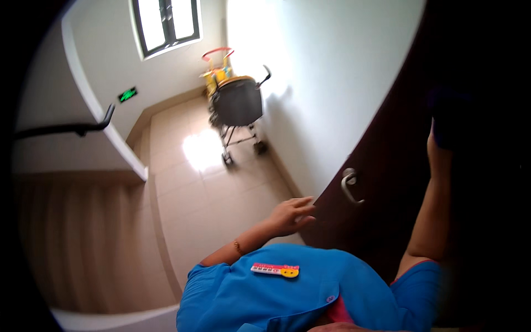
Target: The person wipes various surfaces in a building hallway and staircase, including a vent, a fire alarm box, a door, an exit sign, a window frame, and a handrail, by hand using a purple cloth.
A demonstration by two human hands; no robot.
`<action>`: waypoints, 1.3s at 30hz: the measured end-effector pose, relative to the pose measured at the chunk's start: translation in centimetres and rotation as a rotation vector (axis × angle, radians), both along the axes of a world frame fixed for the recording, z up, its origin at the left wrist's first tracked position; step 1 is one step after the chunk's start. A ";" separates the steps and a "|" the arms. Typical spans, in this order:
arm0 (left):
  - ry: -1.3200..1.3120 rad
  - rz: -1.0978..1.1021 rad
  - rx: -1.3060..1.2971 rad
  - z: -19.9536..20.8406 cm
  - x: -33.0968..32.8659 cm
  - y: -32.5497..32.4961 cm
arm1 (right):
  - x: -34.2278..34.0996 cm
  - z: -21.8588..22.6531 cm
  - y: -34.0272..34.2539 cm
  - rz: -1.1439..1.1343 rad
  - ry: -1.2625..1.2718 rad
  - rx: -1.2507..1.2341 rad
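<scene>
My left hand [293, 216], with a bracelet on its wrist, is raised in front of my body. Its fingers are bent a little and apart, with nothing in them, close to the edge of a dark brown door [326, 221]. A metal lever handle [349, 187] sits on that door, to the right of and above this hand. On the right, my right hand [437, 145] reaches up into deep shadow. A dark bluish patch covers its fingers, so what it holds or touches is hidden.
A dark folding stroller [238, 105] stands by the white wall, with a yellow item with a red handle [217, 72] behind it. Stairs [83, 238] descend at the left, below a black handrail [72, 128]. A window [167, 25] is at the far end.
</scene>
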State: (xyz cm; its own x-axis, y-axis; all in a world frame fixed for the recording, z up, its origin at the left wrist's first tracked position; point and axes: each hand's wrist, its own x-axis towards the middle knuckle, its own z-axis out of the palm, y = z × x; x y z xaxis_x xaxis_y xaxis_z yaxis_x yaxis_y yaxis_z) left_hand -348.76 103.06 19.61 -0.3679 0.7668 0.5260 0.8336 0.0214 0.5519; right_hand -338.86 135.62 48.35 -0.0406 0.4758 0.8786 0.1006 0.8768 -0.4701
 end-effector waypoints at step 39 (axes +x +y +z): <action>-0.608 1.273 -0.399 -7.1 -65.9 -49.6 | -88.6 -43.8 -54.1 1.412 -0.985 -1.527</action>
State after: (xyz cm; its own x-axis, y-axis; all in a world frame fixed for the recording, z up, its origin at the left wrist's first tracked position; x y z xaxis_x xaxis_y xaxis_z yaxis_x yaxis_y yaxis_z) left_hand -414.66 53.47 12.54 -0.9757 -0.1841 -0.1187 -0.2185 0.7810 0.5850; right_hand -427.49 81.54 4.58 -0.8714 -0.1606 -0.4635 0.4902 -0.2499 -0.8350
